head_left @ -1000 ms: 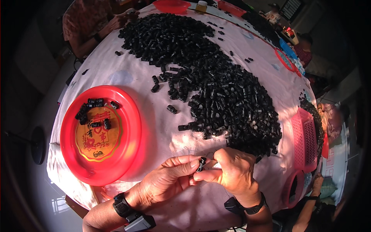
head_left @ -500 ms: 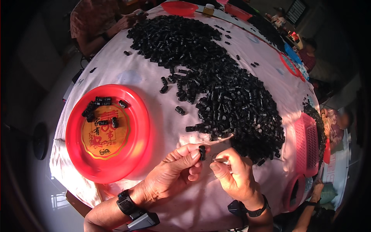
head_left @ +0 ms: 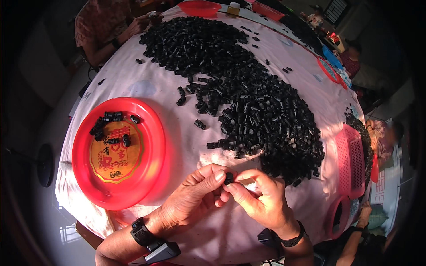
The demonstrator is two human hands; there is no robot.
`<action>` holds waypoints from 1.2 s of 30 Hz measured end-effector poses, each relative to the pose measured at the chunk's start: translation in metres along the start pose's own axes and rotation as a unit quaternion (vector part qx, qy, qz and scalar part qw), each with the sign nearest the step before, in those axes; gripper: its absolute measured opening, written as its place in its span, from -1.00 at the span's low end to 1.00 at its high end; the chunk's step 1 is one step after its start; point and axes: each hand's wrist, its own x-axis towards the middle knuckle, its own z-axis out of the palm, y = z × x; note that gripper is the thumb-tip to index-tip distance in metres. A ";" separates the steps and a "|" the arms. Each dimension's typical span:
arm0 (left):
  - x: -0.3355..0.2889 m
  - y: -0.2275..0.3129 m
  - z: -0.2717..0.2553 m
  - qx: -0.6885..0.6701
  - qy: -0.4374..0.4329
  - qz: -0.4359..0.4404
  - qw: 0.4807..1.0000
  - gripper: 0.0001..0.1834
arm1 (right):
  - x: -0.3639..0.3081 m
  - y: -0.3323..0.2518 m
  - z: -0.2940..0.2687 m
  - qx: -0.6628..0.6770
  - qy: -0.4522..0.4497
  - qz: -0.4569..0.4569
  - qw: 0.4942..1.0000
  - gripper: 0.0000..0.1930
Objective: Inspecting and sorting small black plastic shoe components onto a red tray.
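Note:
My left hand (head_left: 195, 195) pinches a small black cylindrical plastic part (head_left: 228, 178) between thumb and forefinger, low in front of the pile. My right hand (head_left: 264, 201) meets it there, thumb and forefinger closed and pressed up to the part's right side. What the right fingers hold is hidden. Beyond both hands spreads a large pile of the same black parts (head_left: 270, 119). To the left, a red round plate (head_left: 153, 164) with a yellow printed centre carries several more of these parts.
A pale pink cloth (head_left: 177, 128) covers the table. At the right stands a pink perforated basket (head_left: 350, 164), and a red basin (head_left: 199, 8) sits at the far edge. Another person (head_left: 100, 31) works at the far left; a co-worker's forearm (head_left: 353, 244) shows at lower right.
My right hand has moved left, bringing its fingertips to the black part in my left hand. The thin greyish piece seen between the right fingers before is now hidden. The view shifted slightly.

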 end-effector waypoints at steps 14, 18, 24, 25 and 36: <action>0.002 0.003 -0.008 -0.002 -0.044 0.011 0.999 -0.69 | 0.001 0.005 -0.007 0.057 -0.017 0.022 0.998 -0.78; 0.004 0.008 -0.011 -0.002 -0.073 -0.039 0.997 -0.70 | 0.003 0.004 -0.014 -0.018 -0.029 -0.039 0.999 -0.78; -0.001 0.016 -0.007 0.064 -0.043 -0.069 0.995 -0.67 | 0.002 -0.001 -0.020 -0.012 -0.058 -0.042 0.997 -0.76; -0.002 0.017 -0.005 0.064 -0.045 -0.070 0.995 -0.67 | 0.001 -0.002 -0.022 -0.003 -0.063 -0.034 0.997 -0.76; 0.000 0.012 -0.006 -0.032 -0.039 -0.065 0.997 -0.65 | 0.001 0.005 -0.002 -0.148 0.015 -0.075 0.986 -0.58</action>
